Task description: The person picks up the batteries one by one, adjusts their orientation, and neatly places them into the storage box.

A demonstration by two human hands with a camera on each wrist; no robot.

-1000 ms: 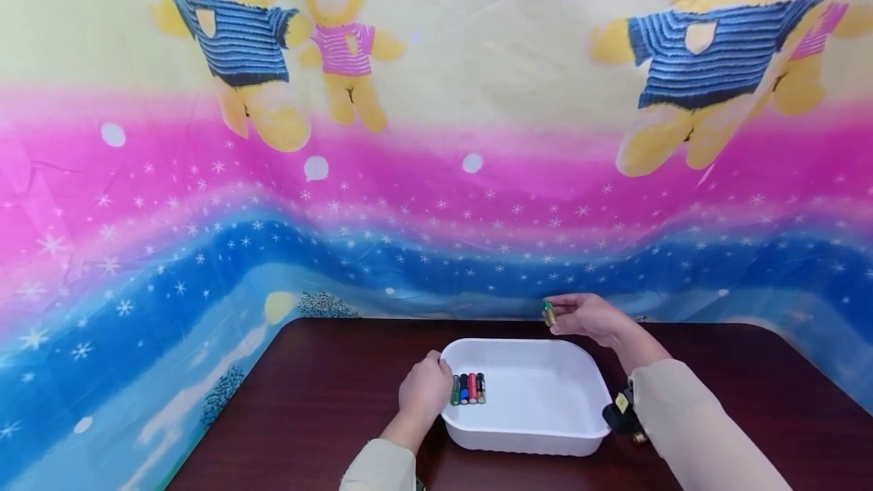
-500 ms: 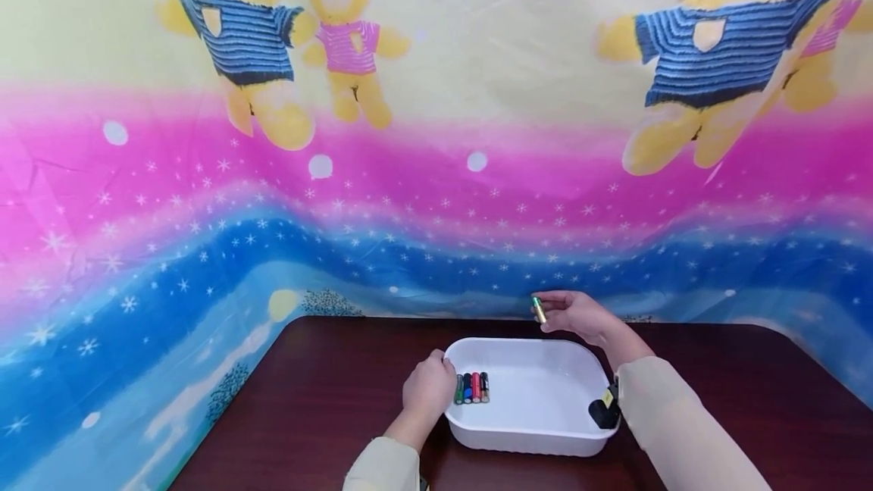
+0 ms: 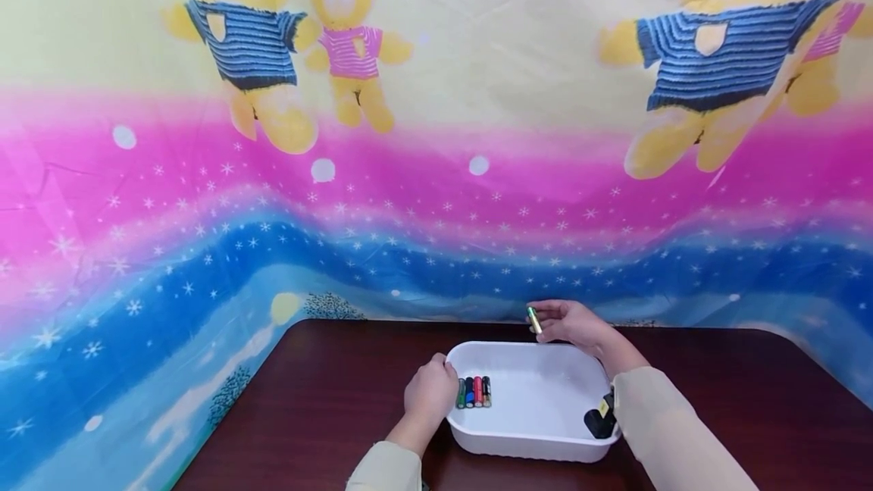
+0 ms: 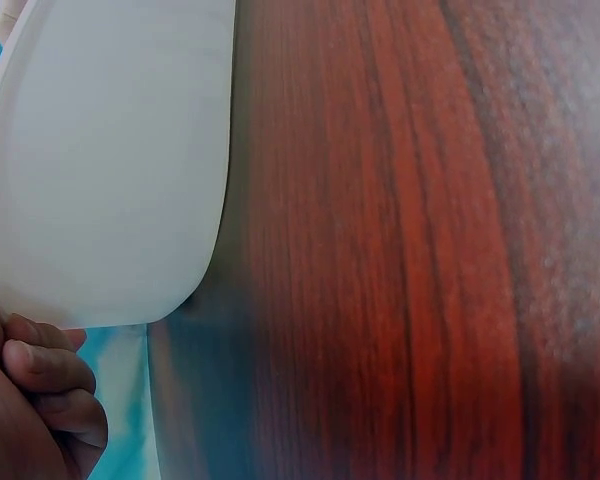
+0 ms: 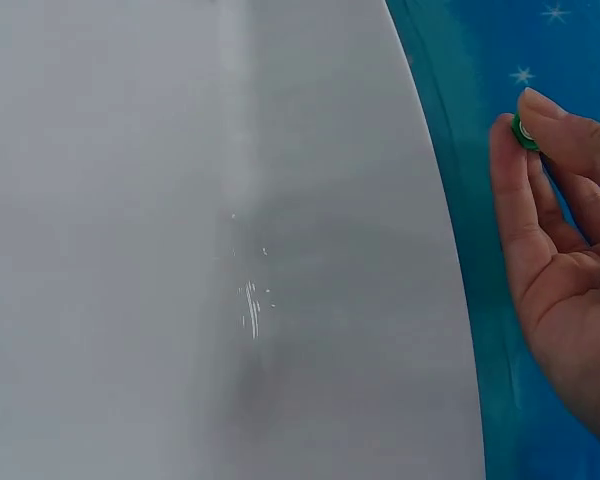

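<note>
A white plastic basin stands on the dark wooden table. My left hand grips its left rim; the left wrist view shows curled fingers at the basin's corner. Inside, along the left wall, several batteries lie side by side in a row, among them a green one and a red one. Over the far rim, my right hand pinches a green-and-gold battery between thumb and fingers, tilted. Its green end shows in the right wrist view, beyond the basin's edge.
The table has a reddish-brown wood grain. Right behind it hangs a cloth backdrop printed with bears and snowflakes. A black device at the right wrist overlaps the basin's right end.
My right hand has moved a little to the left with the battery, and the wrist device now overlaps the basin's inside. My left hand keeps its grip on the rim.
</note>
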